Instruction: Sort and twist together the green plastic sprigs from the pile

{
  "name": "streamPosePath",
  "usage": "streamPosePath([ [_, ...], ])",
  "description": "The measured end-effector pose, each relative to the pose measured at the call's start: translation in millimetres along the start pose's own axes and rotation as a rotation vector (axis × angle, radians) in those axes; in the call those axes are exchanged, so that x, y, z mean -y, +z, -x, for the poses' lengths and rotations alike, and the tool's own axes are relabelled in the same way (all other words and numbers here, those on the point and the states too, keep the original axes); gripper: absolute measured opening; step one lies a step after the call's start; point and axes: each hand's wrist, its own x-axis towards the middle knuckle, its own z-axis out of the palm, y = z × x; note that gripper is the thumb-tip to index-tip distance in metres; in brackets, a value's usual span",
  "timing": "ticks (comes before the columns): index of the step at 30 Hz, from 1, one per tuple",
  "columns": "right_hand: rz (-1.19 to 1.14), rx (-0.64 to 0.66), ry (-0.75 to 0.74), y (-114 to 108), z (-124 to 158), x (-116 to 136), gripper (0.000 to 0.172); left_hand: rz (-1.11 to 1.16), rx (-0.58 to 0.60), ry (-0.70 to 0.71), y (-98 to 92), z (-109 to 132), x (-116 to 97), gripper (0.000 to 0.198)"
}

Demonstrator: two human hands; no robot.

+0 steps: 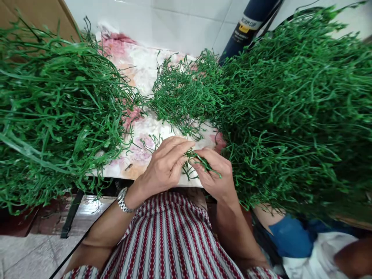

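Observation:
Over the front edge of the table, my left hand and my right hand meet almost fingertip to fingertip. A small bunch of thin green stems, plastic-looking and branched, lies between the right thumb and fingers. Its left end is pinched by my left fingers, which partly hide it. A few loose stem ends show just below the fingertips. Behind my hands spreads a smaller heap of similar green stems with little knobbed tips.
Large tangled heaps of green stems stand at the left and right. A floral cloth covers the table. At the back are a dark blue cylinder with a label, a white tiled wall and a cardboard box. Someone in blue sits at lower right.

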Motion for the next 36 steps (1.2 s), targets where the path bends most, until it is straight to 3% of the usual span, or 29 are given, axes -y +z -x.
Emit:
streamPosePath([
  [4,-0.031,0.064,0.007,0.3,0.6,-0.4,0.007,0.068,-0.062,-0.077,4.9,-0.4,3.0,0.016],
  [7,-0.040,0.078,0.006,1.7,0.3,-0.3,0.008,0.113,-0.111,-0.115,2.9,4.4,2.6,0.016],
  [15,-0.022,0.167,-0.077,8.4,0.3,2.5,0.005,0.359,-0.040,-0.286,-7.9,13.1,-0.5,0.015],
  [19,0.014,0.193,-0.114,12.6,1.2,0.6,0.004,0.456,0.051,-0.343,-10.0,14.7,1.2,0.003],
  [22,0.016,0.238,-0.116,14.5,0.5,-3.2,0.008,0.441,0.118,-0.396,-11.5,12.8,6.7,0.009],
  [27,0.044,0.383,-0.079,12.0,-1.9,-7.1,0.018,0.255,0.351,-0.290,-18.9,9.3,14.9,0.011],
  [31,-0.047,0.437,-0.026,8.5,-5.4,-6.2,0.013,0.142,0.413,-0.176,-22.6,9.3,16.7,0.018],
  [36,-0.466,0.526,0.211,11.8,-9.3,-4.1,0.024,0.389,0.522,-0.108,-24.4,6.4,28.3,0.019],
])
